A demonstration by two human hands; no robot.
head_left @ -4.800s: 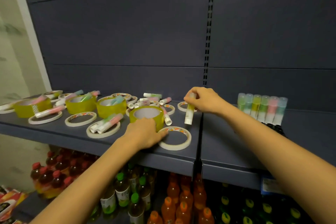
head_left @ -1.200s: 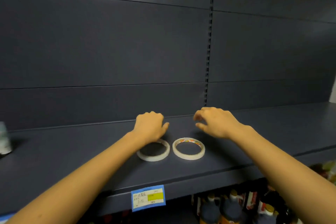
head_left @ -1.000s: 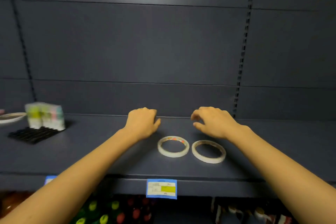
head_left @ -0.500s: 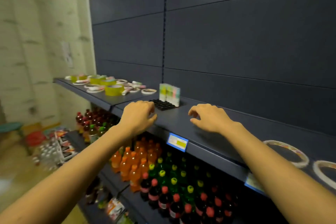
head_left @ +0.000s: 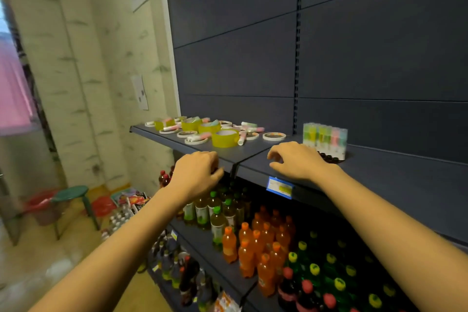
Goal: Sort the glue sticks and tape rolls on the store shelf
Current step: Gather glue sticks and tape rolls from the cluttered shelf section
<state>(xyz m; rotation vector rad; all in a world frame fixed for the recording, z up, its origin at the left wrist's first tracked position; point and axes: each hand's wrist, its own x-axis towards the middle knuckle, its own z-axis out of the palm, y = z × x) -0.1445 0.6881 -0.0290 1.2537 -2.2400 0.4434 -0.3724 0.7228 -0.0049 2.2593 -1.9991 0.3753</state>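
Dark grey metal store shelf [head_left: 253, 153] | left hand [head_left: 196, 172], right hand [head_left: 295, 159] empty, loosely curled | pastel plastic glue sticks [head_left: 249, 124] jumbled among yellow and white tape rolls [head_left: 225, 138], far left | best: lift sticks off first

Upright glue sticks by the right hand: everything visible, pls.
The upright glue sticks stand in a tight row at the back of a black tray with empty round slots in front. Frosted caps, pastel green, yellow, pink and blue bodies, plastic by the look. The tray sits on the dark shelf near the back panel. The right hand is just before the tray; contact cannot be told.
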